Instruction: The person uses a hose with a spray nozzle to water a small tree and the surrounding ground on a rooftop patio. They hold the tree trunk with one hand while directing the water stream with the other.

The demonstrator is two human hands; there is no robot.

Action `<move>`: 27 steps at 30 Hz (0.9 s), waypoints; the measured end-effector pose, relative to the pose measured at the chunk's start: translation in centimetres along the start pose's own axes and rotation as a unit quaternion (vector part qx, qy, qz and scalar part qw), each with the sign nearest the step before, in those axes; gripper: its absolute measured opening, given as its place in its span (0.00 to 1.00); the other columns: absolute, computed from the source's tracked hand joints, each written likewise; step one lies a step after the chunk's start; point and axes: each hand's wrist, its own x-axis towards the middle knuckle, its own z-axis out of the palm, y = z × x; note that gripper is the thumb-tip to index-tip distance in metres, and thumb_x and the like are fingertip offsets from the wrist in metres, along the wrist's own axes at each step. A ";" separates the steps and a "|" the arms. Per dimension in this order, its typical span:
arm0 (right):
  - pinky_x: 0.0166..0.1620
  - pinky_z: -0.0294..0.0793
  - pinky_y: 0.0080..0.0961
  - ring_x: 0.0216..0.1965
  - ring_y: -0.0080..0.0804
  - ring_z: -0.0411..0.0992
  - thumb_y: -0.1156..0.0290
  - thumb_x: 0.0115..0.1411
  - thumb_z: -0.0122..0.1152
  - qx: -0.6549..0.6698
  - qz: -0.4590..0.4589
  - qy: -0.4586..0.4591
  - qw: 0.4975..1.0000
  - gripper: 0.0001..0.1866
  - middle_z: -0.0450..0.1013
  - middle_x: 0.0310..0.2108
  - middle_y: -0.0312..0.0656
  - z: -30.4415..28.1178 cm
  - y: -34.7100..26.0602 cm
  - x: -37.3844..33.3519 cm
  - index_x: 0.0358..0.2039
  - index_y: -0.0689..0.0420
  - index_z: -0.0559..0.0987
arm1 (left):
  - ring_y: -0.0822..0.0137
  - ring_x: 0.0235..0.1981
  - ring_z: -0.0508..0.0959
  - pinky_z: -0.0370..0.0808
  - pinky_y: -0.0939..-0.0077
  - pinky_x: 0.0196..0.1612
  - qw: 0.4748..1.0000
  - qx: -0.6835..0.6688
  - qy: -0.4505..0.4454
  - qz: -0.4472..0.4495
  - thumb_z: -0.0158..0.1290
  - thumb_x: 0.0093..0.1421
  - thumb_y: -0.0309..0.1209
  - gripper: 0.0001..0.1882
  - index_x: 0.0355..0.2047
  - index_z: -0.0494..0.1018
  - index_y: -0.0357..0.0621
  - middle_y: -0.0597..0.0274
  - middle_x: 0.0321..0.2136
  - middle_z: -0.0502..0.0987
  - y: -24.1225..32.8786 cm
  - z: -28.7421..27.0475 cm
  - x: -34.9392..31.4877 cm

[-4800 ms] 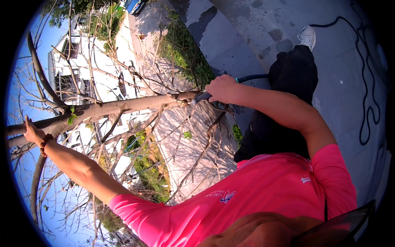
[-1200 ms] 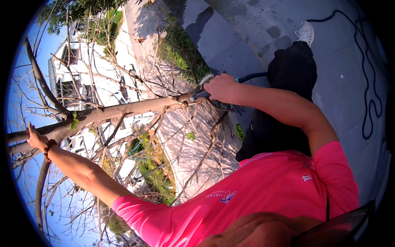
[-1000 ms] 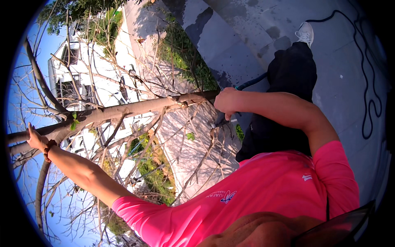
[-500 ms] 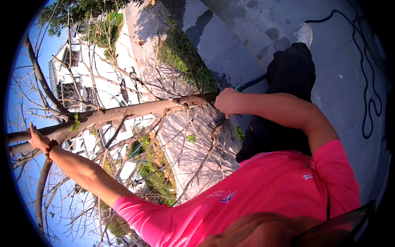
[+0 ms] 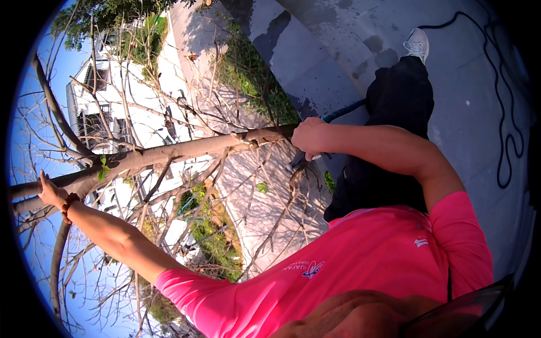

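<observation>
A thick bare tree trunk (image 5: 169, 151) stretches from the left rim to the middle, forking toward its left end. My left hand (image 5: 52, 192) is at far left, arm outstretched, gripping a fork of the trunk with one digit pointing up; its other fingers are mostly hidden. A brown bead bracelet (image 5: 69, 206) circles that wrist. Beside the trunk's right end, my right hand (image 5: 309, 137) is closed around the end of a dark hose (image 5: 345, 111). Below the fist a dark, nozzle-like piece (image 5: 296, 160) sticks out, partly hidden.
Thin leafless twigs (image 5: 276, 219) spread around the trunk. Grey paving with wet patches (image 5: 372, 45) lies at upper right, where a dark hose loop (image 5: 501, 112) curves. My shoe (image 5: 417, 44) rests on it. A paved path (image 5: 253, 208), shrubs (image 5: 248, 79) and a white building (image 5: 104, 79) lie beyond.
My right hand has shifted slightly up and left, and the hose by it has moved a little with it. The left hand keeps its place on the trunk.
</observation>
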 end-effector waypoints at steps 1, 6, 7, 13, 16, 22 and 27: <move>0.37 0.81 0.39 0.40 0.39 0.81 0.52 0.53 0.73 0.020 -0.002 -0.040 0.999 0.20 0.82 0.36 0.39 -2.1 -0.6 -1.7 0.38 0.54 0.86 | 0.62 0.35 0.81 0.78 0.66 0.42 1.000 -0.002 0.000 -0.001 0.71 0.51 0.29 0.23 0.40 0.75 0.26 0.51 0.37 0.81 0.1 0.2 -0.2; 0.37 0.80 0.38 0.37 0.39 0.81 0.57 0.54 0.72 0.057 0.072 0.122 0.988 0.14 0.82 0.34 0.39 -1.0 1.8 0.6 0.34 0.53 0.86 | 0.61 0.37 0.82 0.78 0.66 0.43 1.000 0.022 -0.014 -0.010 0.71 0.51 0.30 0.24 0.41 0.75 0.25 0.50 0.38 0.82 0.9 1.4 -0.9; 0.36 0.80 0.38 0.36 0.39 0.81 0.58 0.54 0.71 0.064 0.092 0.158 0.981 0.13 0.82 0.33 0.39 -0.9 2.1 0.9 0.33 0.53 0.86 | 0.61 0.37 0.82 0.78 0.66 0.43 1.000 0.008 -0.004 -0.010 0.71 0.51 0.31 0.24 0.42 0.75 0.25 0.50 0.38 0.82 0.9 1.3 -0.8; 0.36 0.80 0.39 0.36 0.39 0.81 0.56 0.53 0.72 0.019 0.057 0.059 0.996 0.15 0.82 0.33 0.39 0.1 1.1 0.8 0.31 0.56 0.86 | 0.61 0.35 0.81 0.79 0.67 0.43 1.000 -0.015 0.005 0.007 0.71 0.51 0.30 0.23 0.42 0.77 0.26 0.52 0.37 0.82 0.0 0.6 -0.1; 0.36 0.81 0.40 0.37 0.39 0.81 0.52 0.53 0.73 0.013 -0.015 -0.021 1.000 0.19 0.82 0.34 0.39 -0.6 0.2 -0.6 0.33 0.56 0.86 | 0.61 0.34 0.81 0.78 0.67 0.43 1.000 -0.019 0.001 0.004 0.71 0.51 0.31 0.23 0.41 0.77 0.26 0.51 0.36 0.82 -0.1 0.4 -0.1; 0.34 0.80 0.41 0.36 0.40 0.81 0.56 0.55 0.69 0.064 0.068 0.135 0.986 0.16 0.82 0.32 0.40 -1.1 2.2 0.7 0.35 0.55 0.86 | 0.62 0.34 0.81 0.77 0.68 0.42 0.999 0.037 0.009 -0.016 0.72 0.50 0.33 0.23 0.40 0.77 0.28 0.52 0.35 0.82 0.7 1.4 -0.8; 0.35 0.80 0.41 0.36 0.41 0.81 0.64 0.55 0.67 0.057 0.071 0.165 0.982 0.10 0.82 0.31 0.41 0.4 2.0 1.4 0.33 0.55 0.87 | 0.63 0.34 0.81 0.77 0.69 0.42 1.000 0.019 0.003 0.000 0.71 0.51 0.31 0.21 0.39 0.77 0.28 0.53 0.35 0.82 0.7 0.7 -0.3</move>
